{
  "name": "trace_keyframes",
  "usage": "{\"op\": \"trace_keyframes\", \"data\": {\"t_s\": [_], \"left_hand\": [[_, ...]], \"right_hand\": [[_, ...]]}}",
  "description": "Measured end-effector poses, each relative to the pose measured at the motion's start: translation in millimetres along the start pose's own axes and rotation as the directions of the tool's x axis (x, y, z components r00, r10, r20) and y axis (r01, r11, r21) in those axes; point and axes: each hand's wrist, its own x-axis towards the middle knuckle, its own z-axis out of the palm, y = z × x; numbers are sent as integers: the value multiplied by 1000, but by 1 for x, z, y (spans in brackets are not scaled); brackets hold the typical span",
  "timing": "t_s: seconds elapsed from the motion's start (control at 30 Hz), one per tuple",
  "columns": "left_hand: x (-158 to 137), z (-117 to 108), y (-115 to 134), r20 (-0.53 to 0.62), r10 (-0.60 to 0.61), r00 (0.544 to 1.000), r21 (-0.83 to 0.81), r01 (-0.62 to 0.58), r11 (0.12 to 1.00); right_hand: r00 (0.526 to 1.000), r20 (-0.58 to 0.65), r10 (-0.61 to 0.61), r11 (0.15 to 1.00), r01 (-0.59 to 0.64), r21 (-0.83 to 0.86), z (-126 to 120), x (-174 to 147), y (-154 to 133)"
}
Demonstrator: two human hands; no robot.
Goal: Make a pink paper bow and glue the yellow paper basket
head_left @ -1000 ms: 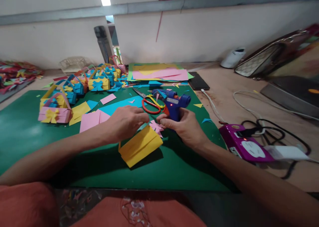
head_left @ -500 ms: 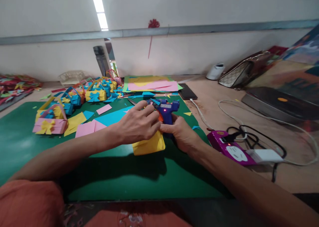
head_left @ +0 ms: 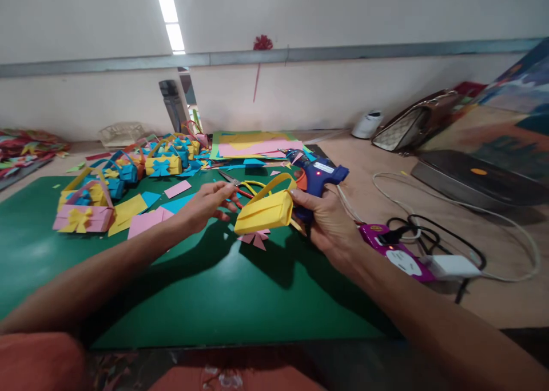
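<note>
My right hand [head_left: 332, 219] is wrapped round a blue hot glue gun [head_left: 317, 179], whose red light glows and whose nozzle points up and left. Its thumb also presses on the right end of a small yellow paper basket [head_left: 266, 212] with a looped handle, raised over the green mat. Just left of the basket, my left hand [head_left: 210, 205] has its fingers apart and nothing visible in them. A pink paper bow [head_left: 255, 238] shows below the basket. Behind it lie pliers with red and yellow handles [head_left: 253, 185], partly hidden.
Finished paper baskets [head_left: 86, 211] stand at the left of the green mat [head_left: 184, 299], beside loose paper pieces [head_left: 148, 222]. Coloured sheets [head_left: 257, 145] are stacked at the back. To the right are a purple power strip [head_left: 398, 251], cables and a dark case [head_left: 476, 179].
My left hand has drawn left, away from the glue gun. The glue gun has shifted right and tilted. The yellow basket has come up and turned, showing its handle.
</note>
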Motion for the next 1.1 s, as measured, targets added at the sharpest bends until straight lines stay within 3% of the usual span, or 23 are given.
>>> {"op": "trace_keyframes", "data": {"t_s": [0.13,0.23,0.33,0.43,0.57,0.8,1.1], "left_hand": [[5,12,-12,126,-157,979,-83,169,982],[7,18,-15,303,-263,916,-152,319,936],[9,16,-15,423,-291,858,-205,404,892],[12,10,-14,322,-262,910,-270,353,896],[13,2,-10,132,-152,980,-372,191,909],[7,3,-4,72,-110,991,-419,130,898],[-4,8,7,-18,-90,996,-406,75,911]], "right_hand": [[999,-26,-23,1000,22,-10,3,-3,5],[998,-28,-55,997,54,-57,3,-5,8],[995,-33,-91,991,87,-103,2,-4,9],[994,-34,-106,986,101,-132,-1,0,8],[991,-39,-130,977,121,-177,-7,7,8],[996,-4,-84,978,82,-193,-9,12,9],[996,-57,-71,962,54,-267,-9,14,7]]}}
